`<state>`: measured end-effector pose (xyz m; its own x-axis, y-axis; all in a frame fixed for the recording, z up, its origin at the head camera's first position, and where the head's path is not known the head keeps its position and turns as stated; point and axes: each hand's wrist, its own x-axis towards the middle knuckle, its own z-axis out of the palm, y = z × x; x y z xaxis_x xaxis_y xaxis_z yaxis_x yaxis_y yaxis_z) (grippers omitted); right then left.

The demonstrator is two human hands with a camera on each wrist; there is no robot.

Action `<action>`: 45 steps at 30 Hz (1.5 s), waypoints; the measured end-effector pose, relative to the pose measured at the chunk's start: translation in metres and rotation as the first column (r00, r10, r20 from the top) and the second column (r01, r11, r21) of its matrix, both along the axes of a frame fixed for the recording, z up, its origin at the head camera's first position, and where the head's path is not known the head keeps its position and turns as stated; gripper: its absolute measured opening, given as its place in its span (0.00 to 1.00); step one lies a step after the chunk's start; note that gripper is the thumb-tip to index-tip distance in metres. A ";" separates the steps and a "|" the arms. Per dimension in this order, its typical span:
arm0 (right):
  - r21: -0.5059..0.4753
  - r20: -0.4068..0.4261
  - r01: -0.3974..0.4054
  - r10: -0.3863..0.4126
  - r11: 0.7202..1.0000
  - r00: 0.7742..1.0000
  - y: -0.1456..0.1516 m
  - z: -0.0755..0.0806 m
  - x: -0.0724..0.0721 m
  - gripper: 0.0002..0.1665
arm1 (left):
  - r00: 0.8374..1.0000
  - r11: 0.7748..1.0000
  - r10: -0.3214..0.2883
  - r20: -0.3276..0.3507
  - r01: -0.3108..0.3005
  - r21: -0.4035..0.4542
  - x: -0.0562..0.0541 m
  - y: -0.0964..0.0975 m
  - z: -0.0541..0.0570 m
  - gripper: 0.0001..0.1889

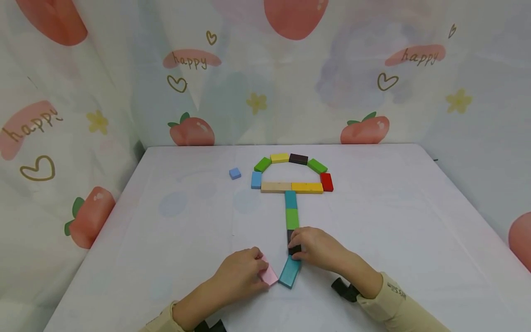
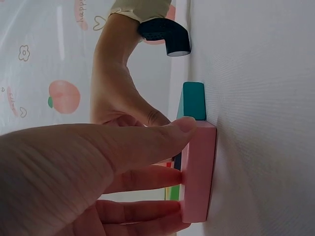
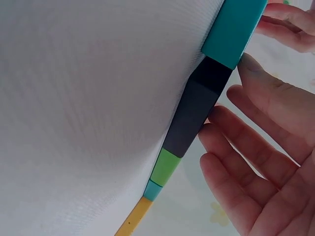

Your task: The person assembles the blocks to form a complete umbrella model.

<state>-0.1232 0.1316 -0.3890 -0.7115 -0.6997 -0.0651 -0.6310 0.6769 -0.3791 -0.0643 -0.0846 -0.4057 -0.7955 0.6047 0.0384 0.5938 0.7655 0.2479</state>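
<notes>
At the front centre of the table my left hand (image 1: pixel 240 273) pinches a pink block (image 1: pixel 268 275) lying on the cloth. Its thumb (image 2: pixel 167 133) is at one end and its fingers reach along the upper side. The pink block's end is right by the lower end of a teal block (image 1: pixel 289 273). My right hand (image 1: pixel 319 249) rests on a black block (image 1: pixel 295 250) just above the teal one. In the right wrist view its fingertips lie along the black block (image 3: pixel 194 110), with the thumb at the seam with the teal block.
A straight stem runs up through a green block (image 1: pixel 292 218) and a second teal block (image 1: pixel 291 199). It meets a tan block (image 1: pixel 275 187) and a yellow block (image 1: pixel 307 187), topped by an arch of several coloured blocks. A small blue block (image 1: pixel 235 173) lies apart, left of the arch.
</notes>
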 end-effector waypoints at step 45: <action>-0.026 0.022 -0.021 0.021 0.999 1.000 0.003 0.000 -0.002 0.13 | 0.902 0.891 0.391 0.181 -0.421 0.170 -0.179 -0.064 0.005 0.27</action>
